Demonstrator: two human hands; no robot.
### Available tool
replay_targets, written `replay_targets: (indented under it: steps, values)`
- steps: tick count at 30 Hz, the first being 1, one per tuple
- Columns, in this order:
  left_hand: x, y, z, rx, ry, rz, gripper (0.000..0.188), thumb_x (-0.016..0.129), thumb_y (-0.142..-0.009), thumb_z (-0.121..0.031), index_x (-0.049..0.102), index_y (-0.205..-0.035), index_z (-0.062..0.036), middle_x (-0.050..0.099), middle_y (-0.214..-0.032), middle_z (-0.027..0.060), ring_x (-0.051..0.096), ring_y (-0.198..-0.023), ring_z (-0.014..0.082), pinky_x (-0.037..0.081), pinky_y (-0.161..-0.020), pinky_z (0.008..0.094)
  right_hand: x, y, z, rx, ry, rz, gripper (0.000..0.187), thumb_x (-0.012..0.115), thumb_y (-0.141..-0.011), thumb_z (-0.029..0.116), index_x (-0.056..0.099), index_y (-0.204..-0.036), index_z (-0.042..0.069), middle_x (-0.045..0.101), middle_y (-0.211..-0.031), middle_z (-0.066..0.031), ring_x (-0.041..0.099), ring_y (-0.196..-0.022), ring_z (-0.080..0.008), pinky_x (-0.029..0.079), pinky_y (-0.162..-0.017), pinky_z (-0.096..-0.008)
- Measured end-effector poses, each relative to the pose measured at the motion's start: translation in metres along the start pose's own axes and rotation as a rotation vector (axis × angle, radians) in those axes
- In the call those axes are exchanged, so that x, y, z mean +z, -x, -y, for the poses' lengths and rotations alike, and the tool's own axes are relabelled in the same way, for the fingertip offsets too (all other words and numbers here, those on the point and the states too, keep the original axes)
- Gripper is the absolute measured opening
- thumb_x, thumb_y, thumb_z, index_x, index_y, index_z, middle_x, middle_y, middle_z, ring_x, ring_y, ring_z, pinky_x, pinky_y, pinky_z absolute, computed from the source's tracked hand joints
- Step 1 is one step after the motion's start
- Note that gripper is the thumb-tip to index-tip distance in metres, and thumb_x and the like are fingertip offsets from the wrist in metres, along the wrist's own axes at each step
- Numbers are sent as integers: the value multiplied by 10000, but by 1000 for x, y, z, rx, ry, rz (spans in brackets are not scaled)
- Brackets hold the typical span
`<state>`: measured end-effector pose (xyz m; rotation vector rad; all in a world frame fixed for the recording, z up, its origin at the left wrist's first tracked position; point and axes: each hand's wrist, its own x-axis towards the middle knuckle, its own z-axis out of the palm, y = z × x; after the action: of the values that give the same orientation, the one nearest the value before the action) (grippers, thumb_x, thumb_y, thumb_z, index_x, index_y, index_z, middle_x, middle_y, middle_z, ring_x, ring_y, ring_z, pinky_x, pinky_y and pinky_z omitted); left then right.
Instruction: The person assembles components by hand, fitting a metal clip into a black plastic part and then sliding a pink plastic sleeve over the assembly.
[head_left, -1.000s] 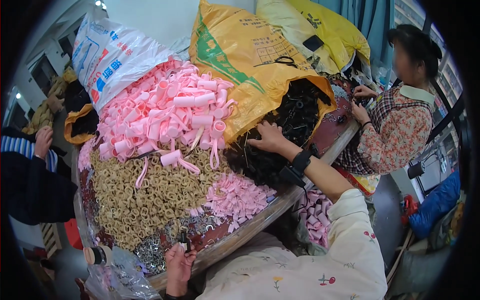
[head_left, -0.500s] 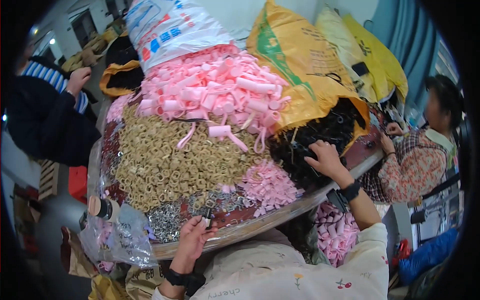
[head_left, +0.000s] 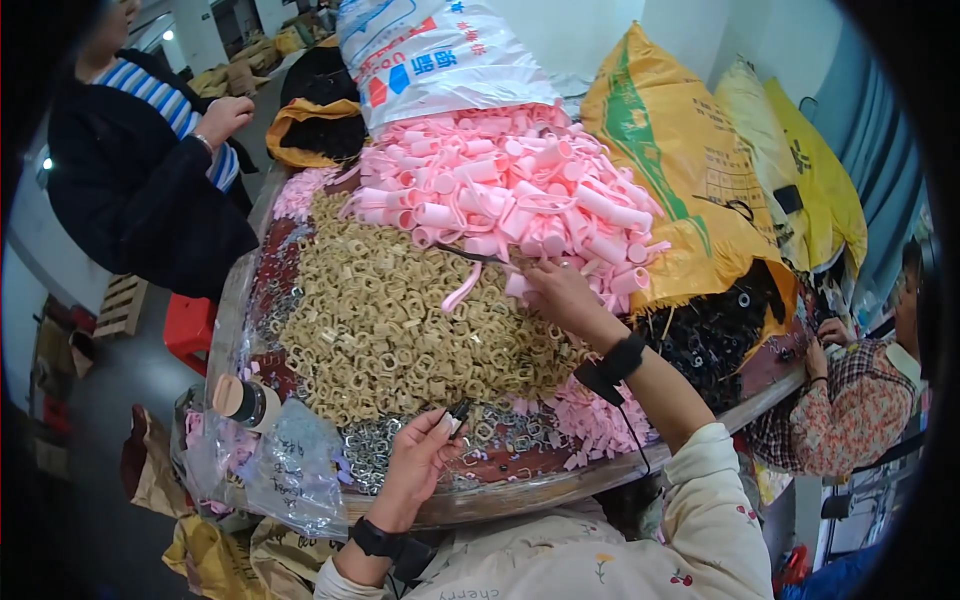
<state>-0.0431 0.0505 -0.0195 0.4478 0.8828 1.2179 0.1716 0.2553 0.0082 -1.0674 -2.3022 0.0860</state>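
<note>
My left hand [head_left: 424, 450] is closed in a pinch over the front edge of the table. Between its thumb and fingers sits a small black piece [head_left: 458, 412] with a pale part. My right hand [head_left: 560, 295] reaches across to the front of a heap of pink plastic tube pieces with straps [head_left: 480, 170]. Its bent fingers close on a pink tube piece [head_left: 516, 285] lying over the tan rings; the fingertips are partly hidden. Under and in front of that arm spread tan plastic rings [head_left: 400, 310], small metal buckles [head_left: 385, 445] and small pink flat pieces [head_left: 600, 415].
A yellow woven sack [head_left: 670, 150] spills black parts [head_left: 700, 325] at the right. A white sack [head_left: 450, 60] stands behind the pink heap. A lidded cup [head_left: 250, 402] and clear plastic bag [head_left: 295, 470] sit at the left front. Co-workers are at the left and right.
My right hand has left the black parts by the yellow sack and moved left to the pink heap. My left hand keeps its black piece. The whole view has shifted.
</note>
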Motion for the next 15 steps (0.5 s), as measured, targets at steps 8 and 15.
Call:
replay_targets:
  steps: [8,15]
  values:
    - [6,-2,-10,34,0,-52,273,521,-802,-87,488,-1054,13,584,-846,89,540,-639,93,457,-543,174,-12,22,23,82,8,157,344,657,-601,136,505,-898,49,500,-830,-123,519,-717,-308,411,-631,-383]
    - [32,11,-10,16,-116,116,268,543,-786,-68,505,-1042,3,552,-740,29,471,-563,62,388,-489,177,-43,66,105,-388,-40,179,349,639,-614,141,478,-908,45,470,-846,-93,482,-764,-256,384,-699,-354]
